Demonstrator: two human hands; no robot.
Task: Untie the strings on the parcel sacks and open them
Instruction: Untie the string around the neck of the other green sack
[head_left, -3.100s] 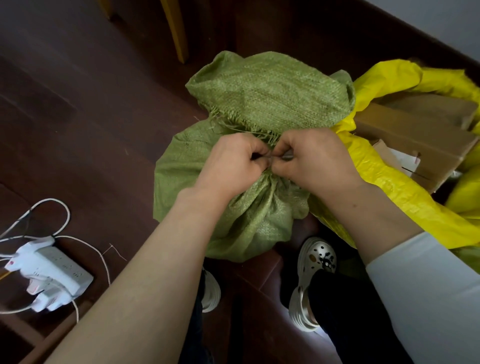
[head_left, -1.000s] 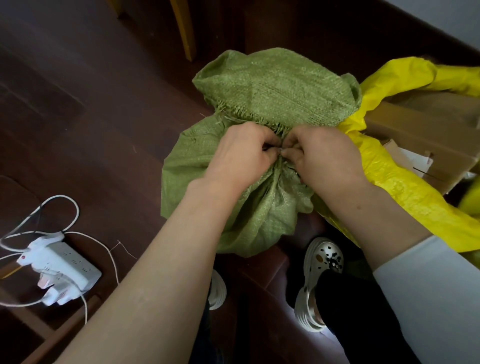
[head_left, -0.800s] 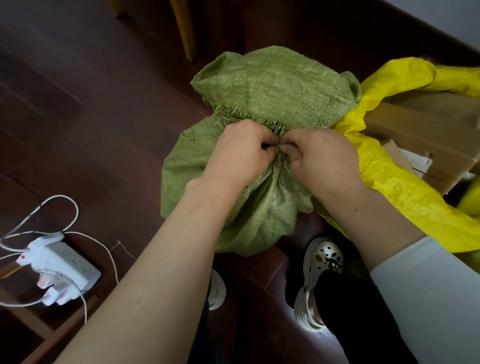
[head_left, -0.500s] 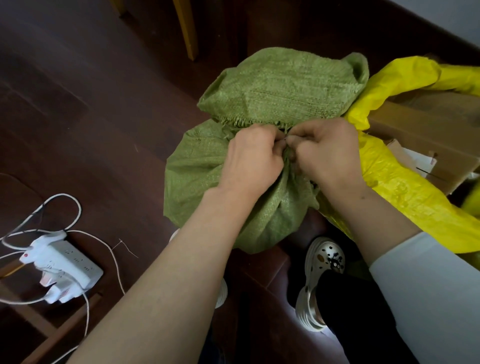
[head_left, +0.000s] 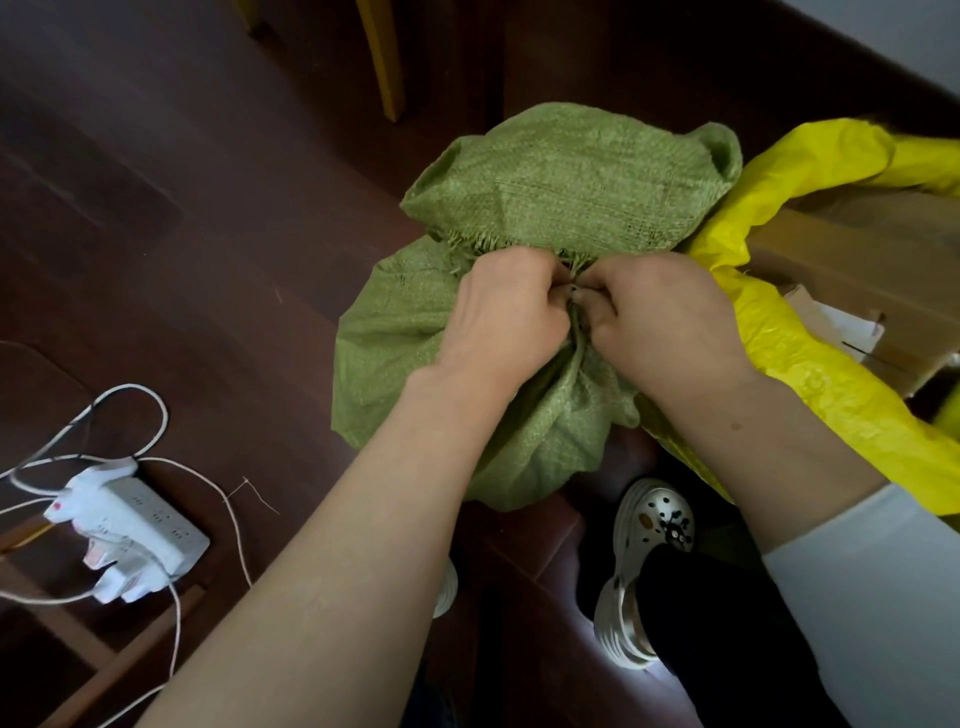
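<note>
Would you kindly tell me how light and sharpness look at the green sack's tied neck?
Head view: green sack, left hand and right hand evenly lit, fairly sharp; the neck they pinch lies in shadow, tie unreadable; floor darkens toward corners; glare beside the shoe.

Green woven sack (head_left: 524, 415), neck bunched, upright on floor

Below you: dark brown plank floor (head_left: 182, 234), dim, faint sheen. Ahead of you: yellow wooden leg (head_left: 387, 57) standing on floor. Your far right corner: pale wall (head_left: 893, 36). Your left: white power strip (head_left: 140, 525), white cables (head_left: 156, 415) looping beside it.
</note>
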